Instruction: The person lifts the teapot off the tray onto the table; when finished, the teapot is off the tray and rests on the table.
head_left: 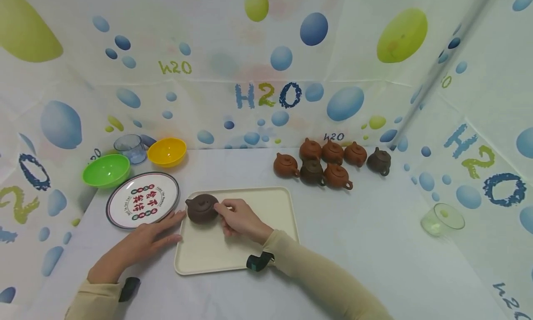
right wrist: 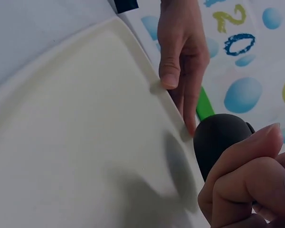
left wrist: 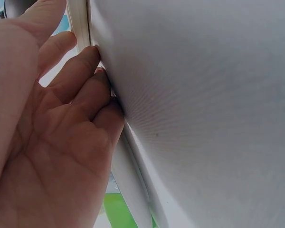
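A dark brown teapot (head_left: 202, 208) is over the left back corner of the cream tray (head_left: 237, 255), its spout toward the left. My right hand (head_left: 241, 220) pinches the teapot's handle side between thumb and curled fingers; the handle itself is mostly hidden. In the right wrist view the teapot (right wrist: 221, 140) shows as a dark rounded shape, with a shadow on the tray beside it. Fingers of my left hand (head_left: 143, 243), fairly straight, touch the tray's left edge. The left wrist view shows this hand (left wrist: 61, 137) palm-side, its fingertips low by the white tabletop.
Left of the tray lie a round plate with red lettering (head_left: 143, 200), a green bowl (head_left: 106, 171), a yellow bowl (head_left: 167, 152) and a bluish glass (head_left: 131, 150). Several teapots (head_left: 311, 172) cluster at the back right. A greenish clear cup (head_left: 442, 219) stands far right.
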`<move>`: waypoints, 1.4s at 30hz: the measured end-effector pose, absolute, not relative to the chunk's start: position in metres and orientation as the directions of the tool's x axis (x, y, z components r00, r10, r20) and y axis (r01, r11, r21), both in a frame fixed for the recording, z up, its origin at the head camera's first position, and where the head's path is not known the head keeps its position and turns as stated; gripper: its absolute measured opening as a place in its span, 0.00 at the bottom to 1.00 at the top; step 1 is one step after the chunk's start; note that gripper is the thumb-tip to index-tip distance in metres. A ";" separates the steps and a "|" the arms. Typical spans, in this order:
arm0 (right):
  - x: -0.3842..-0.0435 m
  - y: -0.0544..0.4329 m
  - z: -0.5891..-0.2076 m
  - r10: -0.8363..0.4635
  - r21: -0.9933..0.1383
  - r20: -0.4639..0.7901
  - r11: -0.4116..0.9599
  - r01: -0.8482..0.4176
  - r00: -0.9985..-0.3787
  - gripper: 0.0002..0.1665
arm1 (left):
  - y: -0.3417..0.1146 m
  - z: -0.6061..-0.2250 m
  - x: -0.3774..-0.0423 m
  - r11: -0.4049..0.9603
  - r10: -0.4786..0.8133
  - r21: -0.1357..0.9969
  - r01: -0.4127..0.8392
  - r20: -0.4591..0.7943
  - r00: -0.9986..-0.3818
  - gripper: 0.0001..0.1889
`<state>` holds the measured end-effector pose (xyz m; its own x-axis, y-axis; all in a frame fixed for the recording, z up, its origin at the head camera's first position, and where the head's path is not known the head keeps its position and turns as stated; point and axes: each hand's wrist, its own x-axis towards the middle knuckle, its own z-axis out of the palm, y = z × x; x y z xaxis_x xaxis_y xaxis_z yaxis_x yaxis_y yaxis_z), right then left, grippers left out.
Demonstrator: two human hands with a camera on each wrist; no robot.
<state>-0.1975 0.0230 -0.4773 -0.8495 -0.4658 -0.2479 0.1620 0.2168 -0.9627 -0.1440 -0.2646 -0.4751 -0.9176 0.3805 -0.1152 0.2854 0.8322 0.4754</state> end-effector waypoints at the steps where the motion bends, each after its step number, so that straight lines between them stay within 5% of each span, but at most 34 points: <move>1: -0.196 0.026 -0.476 -0.467 -0.963 -0.248 0.212 0.165 -0.849 0.25 | -0.264 -0.475 -0.144 0.831 0.382 0.476 0.288 -0.112 -0.917 0.35; 23: -0.161 0.130 -0.472 -0.412 -0.965 -0.259 0.137 0.222 -0.874 0.26 | -0.262 -0.473 -0.143 0.834 0.375 0.478 0.277 -0.121 -0.919 0.36; 42: -0.136 0.244 -0.473 -0.079 -0.945 -0.324 0.059 0.320 -0.943 0.23 | -0.265 -0.476 -0.144 0.831 0.380 0.477 0.285 -0.114 -0.918 0.36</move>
<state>-0.1364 0.2444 -0.4734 -0.9427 -0.0790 -0.3242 0.3202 0.0594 -0.9455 -0.1438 -0.2649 -0.4761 -0.9180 0.3799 -0.1137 0.2850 0.8314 0.4769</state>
